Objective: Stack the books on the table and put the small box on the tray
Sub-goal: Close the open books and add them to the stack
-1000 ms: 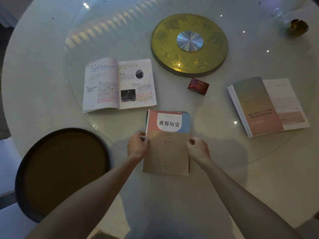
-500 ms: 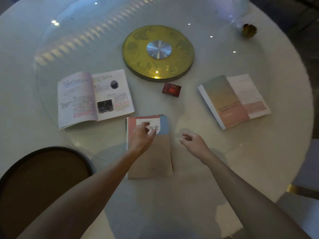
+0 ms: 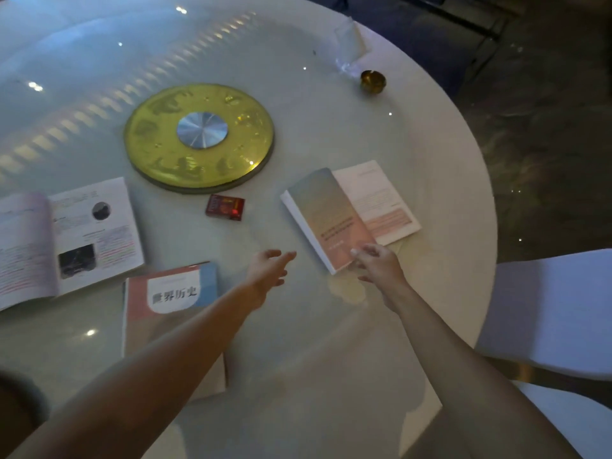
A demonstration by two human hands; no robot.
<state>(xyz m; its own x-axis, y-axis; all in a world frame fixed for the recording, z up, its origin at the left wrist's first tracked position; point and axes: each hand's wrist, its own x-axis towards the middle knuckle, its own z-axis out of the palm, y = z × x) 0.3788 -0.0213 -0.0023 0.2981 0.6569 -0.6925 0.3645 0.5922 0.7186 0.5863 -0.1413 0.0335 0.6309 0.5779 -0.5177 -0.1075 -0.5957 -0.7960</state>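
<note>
Books are shown spread over a round white tabletop (image 3: 331,326). An open illustrated book (image 3: 63,240) is laid flat at the left edge of the view. A closed history book (image 3: 165,313) with a pink, white and blue cover is placed at the near centre, and part of it is crossed by the left forearm. An open book (image 3: 344,217) with an orange and teal page is set at the right. A gold disc (image 3: 198,137) with a silver hub is seen beyond them. The small box (image 3: 225,207), red, is placed between the disc and the history book, apart from both hands. A small brass bowl (image 3: 373,81) is seen near the far rim.

Both arms are extended forward over the tabletop. The left hand (image 3: 266,271) is held palm down with fingers loosely spread, and nothing is gripped. The right hand (image 3: 377,263) is placed at the near corner of the right-hand book, with fingertips on the page; a closed grip cannot be confirmed.
</note>
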